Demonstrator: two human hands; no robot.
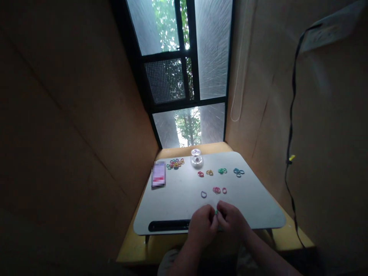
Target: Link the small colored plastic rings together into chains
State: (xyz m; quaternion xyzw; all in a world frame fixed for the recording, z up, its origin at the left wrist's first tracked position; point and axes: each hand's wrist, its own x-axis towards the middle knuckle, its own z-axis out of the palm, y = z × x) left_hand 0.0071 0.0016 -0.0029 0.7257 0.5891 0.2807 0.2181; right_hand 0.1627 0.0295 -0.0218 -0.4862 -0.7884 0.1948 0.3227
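Observation:
My left hand (203,224) and my right hand (230,218) meet above the front of a white lap table (178,199). Both are closed, fingertips pinched on a small green hair tie (216,212), mostly hidden between them. Just beyond lie a lilac hair tie (204,194), a cluster of pink hair ties (216,190) and a single pink one (224,190). Farther back sit separate groups: red hair ties (200,174), yellow-orange ones (209,173), green ones (222,171) and blue-teal ones (238,172). A mixed-colour pile (175,164) rests at the back left.
A clear round container (197,159) stands at the table's back edge. At the left edge lies a phone-like rectangle (158,174), its surface blurred. A dark slot (168,225) runs along the front. Walls flank both sides; a black cable (291,115) hangs on the right.

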